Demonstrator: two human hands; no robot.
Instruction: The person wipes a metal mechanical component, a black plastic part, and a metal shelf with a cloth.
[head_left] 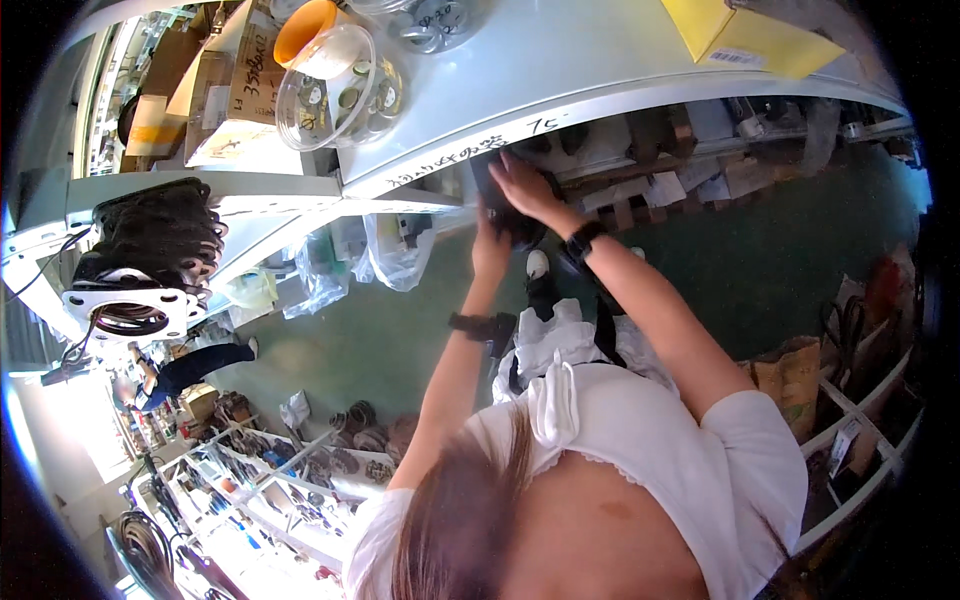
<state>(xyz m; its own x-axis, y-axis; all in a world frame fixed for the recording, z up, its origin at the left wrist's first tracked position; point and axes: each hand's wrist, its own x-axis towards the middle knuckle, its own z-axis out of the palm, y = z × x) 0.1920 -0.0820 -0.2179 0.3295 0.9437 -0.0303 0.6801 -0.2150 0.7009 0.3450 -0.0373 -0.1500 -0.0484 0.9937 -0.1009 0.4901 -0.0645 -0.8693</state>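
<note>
Both hands are just below the front edge of a white metal shelf (430,150), on a dark, nearly black object (488,190) whose kind I cannot make out. My left hand (490,248) grips its lower left side, fingers pointing up along it. From the right, my right hand (528,190) lies across the object, fingers extended over it. A rounded black portion (527,234) shows between the hands. Shadow under the shelf hides its far end. Each wrist wears a dark band.
Clear plastic tubs (340,90) and a yellow box (745,45) stand on the shelf. Flat gaskets (150,245) hang at the left. Bagged parts (395,245) sit on a lower shelf. Another person (195,375) is farther off at left. Cartons (790,380) stand at right.
</note>
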